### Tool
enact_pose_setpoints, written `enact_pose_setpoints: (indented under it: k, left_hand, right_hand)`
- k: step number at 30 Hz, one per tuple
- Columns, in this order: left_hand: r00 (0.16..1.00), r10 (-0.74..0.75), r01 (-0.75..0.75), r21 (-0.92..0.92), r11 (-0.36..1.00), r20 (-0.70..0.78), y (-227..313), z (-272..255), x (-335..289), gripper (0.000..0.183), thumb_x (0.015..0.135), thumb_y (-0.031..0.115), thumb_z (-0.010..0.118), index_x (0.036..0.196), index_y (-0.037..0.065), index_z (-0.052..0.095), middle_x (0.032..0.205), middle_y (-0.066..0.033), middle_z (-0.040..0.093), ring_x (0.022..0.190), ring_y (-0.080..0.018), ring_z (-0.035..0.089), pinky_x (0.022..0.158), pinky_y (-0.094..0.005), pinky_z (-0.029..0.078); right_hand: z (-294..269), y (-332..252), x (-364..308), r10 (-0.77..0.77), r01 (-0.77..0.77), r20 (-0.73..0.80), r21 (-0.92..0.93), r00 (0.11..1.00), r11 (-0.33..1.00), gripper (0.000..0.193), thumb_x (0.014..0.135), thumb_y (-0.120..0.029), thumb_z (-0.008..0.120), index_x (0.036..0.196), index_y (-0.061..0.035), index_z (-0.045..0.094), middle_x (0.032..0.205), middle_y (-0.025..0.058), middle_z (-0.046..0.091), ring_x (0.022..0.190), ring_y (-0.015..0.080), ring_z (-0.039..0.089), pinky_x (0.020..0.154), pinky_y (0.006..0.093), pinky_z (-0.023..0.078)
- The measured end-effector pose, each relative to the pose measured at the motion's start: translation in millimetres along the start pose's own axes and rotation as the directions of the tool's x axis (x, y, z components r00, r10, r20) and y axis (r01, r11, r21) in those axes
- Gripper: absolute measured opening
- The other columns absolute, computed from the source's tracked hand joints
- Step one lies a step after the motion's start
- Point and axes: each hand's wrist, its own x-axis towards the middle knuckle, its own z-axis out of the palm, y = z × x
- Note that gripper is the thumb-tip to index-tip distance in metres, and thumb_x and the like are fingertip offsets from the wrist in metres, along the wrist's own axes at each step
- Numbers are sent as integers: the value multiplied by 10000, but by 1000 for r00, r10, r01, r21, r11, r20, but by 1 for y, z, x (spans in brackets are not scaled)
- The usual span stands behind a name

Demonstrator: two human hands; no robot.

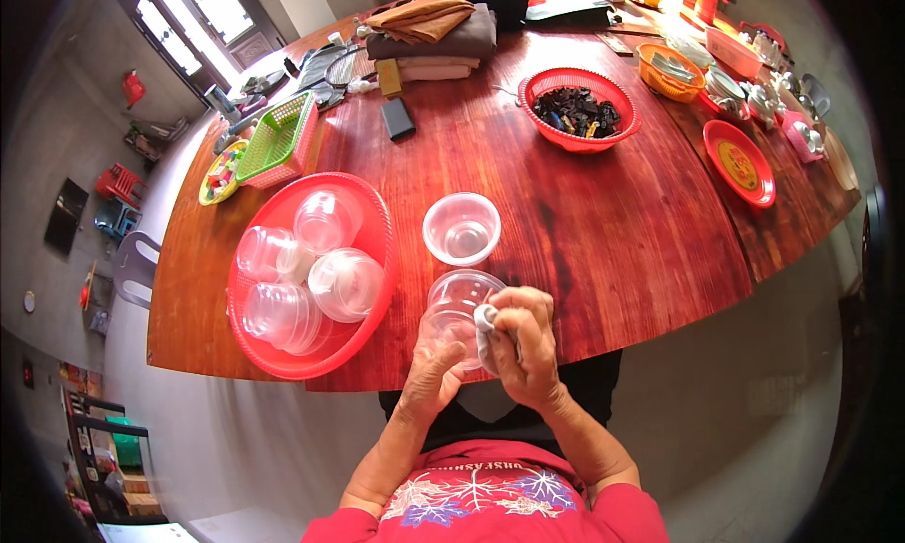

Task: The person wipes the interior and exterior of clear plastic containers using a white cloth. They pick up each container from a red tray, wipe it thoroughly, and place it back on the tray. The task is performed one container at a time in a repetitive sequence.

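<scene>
Near the table's front edge, my left hand grips a clear plastic bowl by its near side. My right hand is closed around a bunched white cloth, which lies against the bowl's right side. Just beyond it, a second clear plastic bowl stands upright on the wooden table. To the left, a large red plastic basket holds several stacks of clear bowls, some lying on their sides.
A green and pink basket stands at the far left beside a yellow basket. Farther back are a dark phone-like block and folded cloths. A red basket of dark small pieces and a red plate sit right.
</scene>
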Motion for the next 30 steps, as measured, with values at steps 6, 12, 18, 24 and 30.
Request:
enact_pose_setpoints:
  k: [6, 12, 18, 24, 30]
  left_hand:
    - [993, 119, -118, 244, 963, 8, -9, 9, -4, 877, 729, -1, 793, 1418, 132, 266, 1260, -91, 500, 1152, -237, 544, 949, -399, 504]
    - [984, 163, -148, 177, 973, -76, -8, 1, -3, 724, 797, 30, 741, 1370, 152, 315, 1151, -90, 532, 1078, -242, 579, 897, -434, 538]
    - [996, 21, -36, -169, 985, -92, -13, -5, 6, 603, 862, 262, 705, 1367, 148, 397, 1230, -121, 551, 1192, -301, 513, 968, -497, 478]
    - [985, 79, -64, 104, 993, -154, -5, 15, 5, 842, 891, 267, 671, 1496, 230, 87, 1400, -151, 351, 1261, -354, 445, 921, -533, 497]
    - [948, 256, -203, 262, 944, -189, -3, 13, 9, 673, 896, 332, 656, 1432, 155, 290, 1310, -96, 457, 1201, -237, 500, 990, -452, 469]
  right_hand:
    - [8, 4, 30, -28, 44, 159, -97, 987, 994, 154, 733, -26, 651, 868, -67, 590, 994, 81, 598, 961, 267, 540, 844, 397, 373]
    - [21, 18, 6, 386, -378, -91, 90, 918, 921, 67, 852, 23, 555, 913, 16, 528, 1001, 192, 550, 911, 341, 569, 787, 403, 472]
    - [25, 1, -31, 646, -532, -45, 523, 762, 665, 42, 958, -51, 529, 994, -31, 519, 767, -6, 581, 636, 36, 512, 556, 204, 432]
    - [10, 18, -19, 244, -215, -170, 171, 955, 961, 145, 841, 67, 589, 937, -26, 533, 847, 105, 580, 698, 193, 575, 600, 305, 477]
    - [14, -9, -15, -114, 108, 84, 74, 990, 991, 290, 744, 50, 682, 1011, 13, 574, 918, 157, 606, 830, 324, 604, 720, 411, 508]
